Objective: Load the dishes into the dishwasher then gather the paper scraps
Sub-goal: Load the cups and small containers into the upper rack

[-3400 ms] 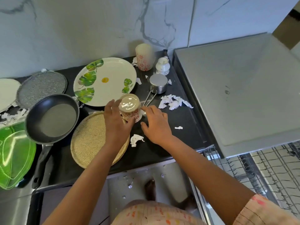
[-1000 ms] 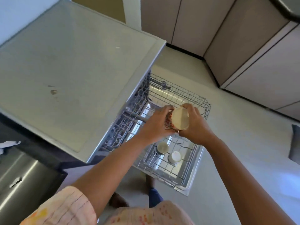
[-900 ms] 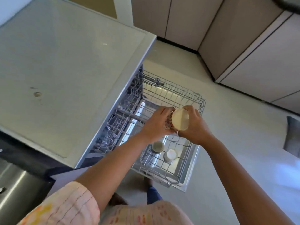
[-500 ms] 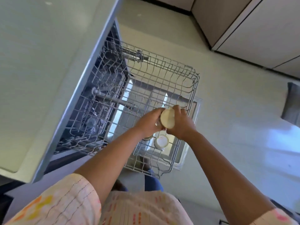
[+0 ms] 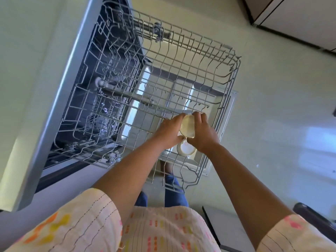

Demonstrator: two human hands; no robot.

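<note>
Nearest the camera, a patterned sleeve (image 5: 81, 220) is seen at seven o'clock, and both forearms are stretched toward the centre. The cream cup (image 5: 187, 126) is carried upside down, its pale base turned up, between the two hands just right of centre. The left hand (image 5: 170, 131) is curled against the cup's nine o'clock side, thumb tucked under near the rim; the right hand (image 5: 202, 132) is wrapped round the three o'clock side, fingers bent over the top edge. So the cup is gripped from both flanks, and nothing else is held.

Half a second ago the same cup was held higher above the rack; now it has been brought down to the wire tines of the upper rack (image 5: 231, 99), at the rack's near right corner. A second inverted cup (image 5: 186, 149) is already seated directly at six o'clock of it, almost touching.

Farther off, toward eleven o'clock, the open dishwasher tub (image 5: 101, 99) is glimpsed, dark behind the wires.

Placement looks imminent; the plates, the pan and the paper scraps are judged still to come.
</note>
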